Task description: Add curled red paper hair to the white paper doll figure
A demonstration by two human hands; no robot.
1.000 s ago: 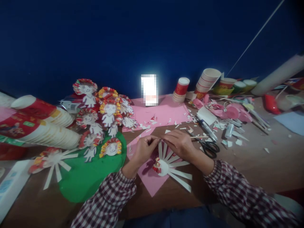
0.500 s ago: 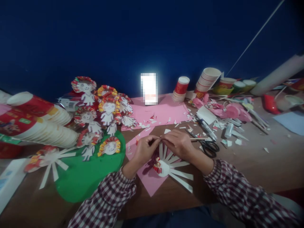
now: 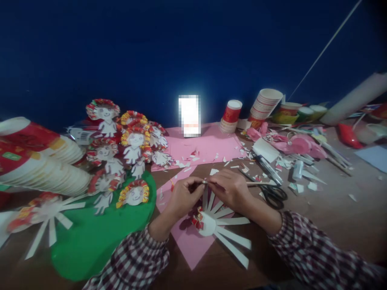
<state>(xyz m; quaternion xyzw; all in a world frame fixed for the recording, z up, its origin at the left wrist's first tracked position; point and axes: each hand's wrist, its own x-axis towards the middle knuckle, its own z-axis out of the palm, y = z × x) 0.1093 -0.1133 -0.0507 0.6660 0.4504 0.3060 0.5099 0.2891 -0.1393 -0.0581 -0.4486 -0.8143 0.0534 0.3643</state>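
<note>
A paper cup cut into long strips lies white side up over a pink paper sheet. Its strips fan out towards me and to the right, while red-and-gold curled strips sit on its left side. At the far end of one strip, my left hand pinches the tip between thumb and fingers. My right hand pinches at the same tip, nearly touching the left. A small pale bit of the strip shows between the fingertips; the rest there is hidden.
Paper dolls with curled red and yellow hair stand at left behind a green sheet. Stacked paper cups lie far left. Black scissors, a marker and scraps lie right. A bright, blurred-out screen stands at the back.
The view has tilted and moved slightly closer, so things on the table sit lower and farther outward. Both hands keep pinching the strip's end, where a small pale bit now shows.
</note>
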